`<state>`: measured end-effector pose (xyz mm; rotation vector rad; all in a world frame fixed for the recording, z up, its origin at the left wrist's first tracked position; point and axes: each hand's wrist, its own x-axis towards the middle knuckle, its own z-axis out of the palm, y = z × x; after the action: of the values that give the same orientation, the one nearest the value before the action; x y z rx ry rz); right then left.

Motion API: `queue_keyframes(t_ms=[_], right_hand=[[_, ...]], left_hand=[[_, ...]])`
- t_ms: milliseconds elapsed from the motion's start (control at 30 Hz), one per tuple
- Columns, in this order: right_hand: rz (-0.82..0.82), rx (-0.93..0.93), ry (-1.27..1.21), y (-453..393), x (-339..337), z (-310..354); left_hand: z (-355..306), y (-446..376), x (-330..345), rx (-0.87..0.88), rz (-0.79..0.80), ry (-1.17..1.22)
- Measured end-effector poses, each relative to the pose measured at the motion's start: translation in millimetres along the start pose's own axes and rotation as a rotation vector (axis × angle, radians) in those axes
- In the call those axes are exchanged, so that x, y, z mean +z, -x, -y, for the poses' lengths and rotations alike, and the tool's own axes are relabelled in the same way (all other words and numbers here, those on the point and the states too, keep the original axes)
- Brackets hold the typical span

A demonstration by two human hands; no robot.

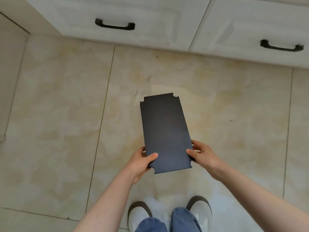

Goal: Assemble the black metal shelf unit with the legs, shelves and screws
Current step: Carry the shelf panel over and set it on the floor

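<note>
Black metal shelf panel [164, 131] held flat over the tiled floor [58, 114], long axis pointing away from the person, notched corners visible. Left hand [142, 162] has its grip closed on the near left edge, thumb on top, fingers under. Right hand [203, 154] has its grip closed on the near right edge, same way. Panel sits approx. centre of view, above and ahead of the two shoes [139, 213] w/ jeans [151, 225]. White drawers w/ dark handles [115, 25] along the top.
</note>
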<state>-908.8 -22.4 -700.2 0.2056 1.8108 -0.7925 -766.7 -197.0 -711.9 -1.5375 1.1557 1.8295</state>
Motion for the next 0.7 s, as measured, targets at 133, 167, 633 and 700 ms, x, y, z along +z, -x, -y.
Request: queue_keyframes(t_ms=[133,167,633,700], right_hand=[[-0.010,-0.014,0.033,-10.5,13.2,-2.3],[-0.004,-0.020,0.045,-13.0,16.4,-1.5],[0.097,0.105,0.089,-48.8,42.2,-0.9],[0.077,0.117,0.153,-43.2,41.8,-1.4]], left_hand=[[10.6,-9.5,-5.8,0.003,-0.049,-0.068],[12.4,-12.2,-7.2,-0.001,-0.056,-0.079],[27.0,-39.2,-16.1,-0.017,-0.133,-0.100],[27.0,-30.6,-16.3,-0.011,-0.140,-0.110]])
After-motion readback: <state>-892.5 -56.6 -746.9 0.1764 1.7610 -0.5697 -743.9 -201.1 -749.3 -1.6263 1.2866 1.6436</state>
